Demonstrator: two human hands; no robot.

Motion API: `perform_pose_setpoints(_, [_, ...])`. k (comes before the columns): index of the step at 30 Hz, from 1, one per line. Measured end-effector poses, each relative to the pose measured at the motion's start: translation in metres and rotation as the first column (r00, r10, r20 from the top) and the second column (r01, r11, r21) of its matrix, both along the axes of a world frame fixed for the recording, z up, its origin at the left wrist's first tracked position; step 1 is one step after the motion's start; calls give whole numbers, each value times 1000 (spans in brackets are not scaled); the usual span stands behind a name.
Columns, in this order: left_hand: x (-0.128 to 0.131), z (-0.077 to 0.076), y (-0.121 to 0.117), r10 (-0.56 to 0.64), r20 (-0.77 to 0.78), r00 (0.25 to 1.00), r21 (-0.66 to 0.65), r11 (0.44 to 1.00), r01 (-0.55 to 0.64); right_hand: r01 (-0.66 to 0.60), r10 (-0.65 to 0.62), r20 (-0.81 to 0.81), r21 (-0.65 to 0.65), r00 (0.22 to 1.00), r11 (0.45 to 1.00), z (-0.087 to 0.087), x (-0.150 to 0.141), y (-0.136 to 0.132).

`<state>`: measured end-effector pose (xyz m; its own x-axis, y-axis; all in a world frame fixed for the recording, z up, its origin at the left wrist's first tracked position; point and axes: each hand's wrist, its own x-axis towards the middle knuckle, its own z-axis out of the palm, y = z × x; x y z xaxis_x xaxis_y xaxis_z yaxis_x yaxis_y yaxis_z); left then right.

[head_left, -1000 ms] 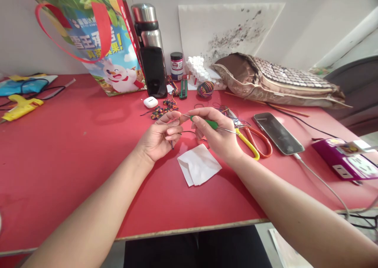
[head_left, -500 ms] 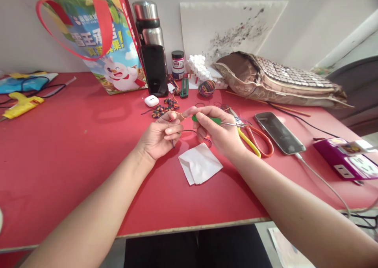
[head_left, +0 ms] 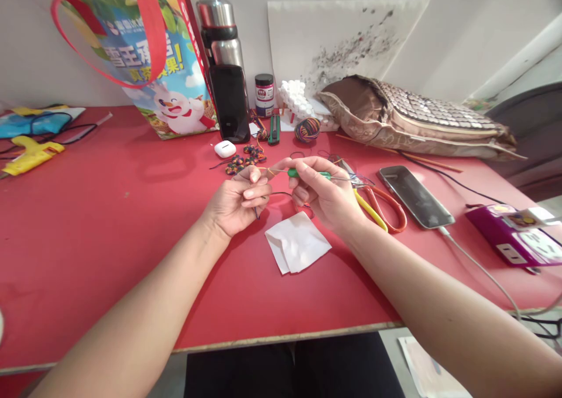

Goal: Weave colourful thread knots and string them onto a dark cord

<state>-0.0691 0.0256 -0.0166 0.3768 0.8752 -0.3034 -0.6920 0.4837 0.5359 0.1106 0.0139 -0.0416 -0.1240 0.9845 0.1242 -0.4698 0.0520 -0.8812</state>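
My right hand (head_left: 327,190) is closed around a crochet hook (head_left: 309,174) with a green handle and thin metal ends. The hook's left end points at my left hand (head_left: 248,196), which pinches multicoloured yarn (head_left: 271,171). An orange-yellow strand runs at the hook's tip; whether it is looped on is too small to tell. A dark yarn tail hangs below my left fingers. Behind the hands lies a knotted piece of multicoloured yarn (head_left: 237,165). Under them, flat on the table, is a folded white tissue (head_left: 298,244).
On the red table (head_left: 109,240), scissors or pliers with red and yellow handles (head_left: 386,210) lie beside my right wrist, then a charging phone (head_left: 416,196) and a purple power strip (head_left: 513,234). Behind stand a yarn ball (head_left: 307,130), an upright phone (head_left: 229,103) and a bag (head_left: 175,82).
The hook has shifted slightly to the right and turned a little in my right hand. My left hand stays in nearly the same place with the yarn.
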Motion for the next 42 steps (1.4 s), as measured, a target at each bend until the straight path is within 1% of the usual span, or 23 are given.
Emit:
perform_pose_setpoints(5, [3, 0, 0, 20, -40, 999, -24, 1000, -21, 52, -67, 119, 130, 991, 990, -2, -1, -3])
perform_pose_setpoints(7, [4, 1, -1, 20, -44, 999, -48, 999, -23, 78, -103, 150, 162, 983, 984, -2, -2, -4])
perform_pose_setpoints(9, [4, 0, -1, 19, -19, 1000, -69, 997, -20, 105, -130, 145, 163, 981, 981, -1, -5, -5])
perform_pose_setpoints(11, [4, 0, -1, 16, 27, 1000, -82, 997, -14, 119, -133, 104, 130, 986, 984, 0, -8, -6])
perform_pose_setpoints(14, [2, 0, -1, 18, 101, 995, -98, 995, -8, 89, -89, 1, 48, 996, 995, 0, -11, -5])
perform_pose_setpoints(17, [1, 1, -2, 20, 151, 988, -122, 993, -2, 14, -16, -92, -16, 996, 1000, -1, -10, -3])
perform_pose_setpoints(21, [-1, 6, -3, 22, 170, 985, -156, 988, 5, -65, 58, -126, -56, 990, 996, 0, -5, 1])
perform_pose_setpoints(25, [-3, 10, -2, -5, 160, 987, -169, 985, 32, -128, 121, -98, -74, 988, 989, 2, 2, 3])
perform_pose_setpoints(28, [-4, 13, -2, -7, 126, 992, -189, 981, 31, -152, 147, -68, -59, 987, 987, 2, 8, 5])
perform_pose_setpoints(34, [-4, 16, -4, -47, 102, 994, -210, 975, 68, -163, 163, 23, -14, 986, 987, 2, 18, 10])
perform_pose_setpoints(39, [-9, 16, -2, -122, 45, 991, -206, 970, 129, -147, 143, 116, 23, 983, 989, 8, 25, 11])
perform_pose_setpoints(42, [-13, 14, 1, -176, -12, 984, -191, 967, 171, -146, 141, 142, 29, 980, 989, 11, 27, 10])
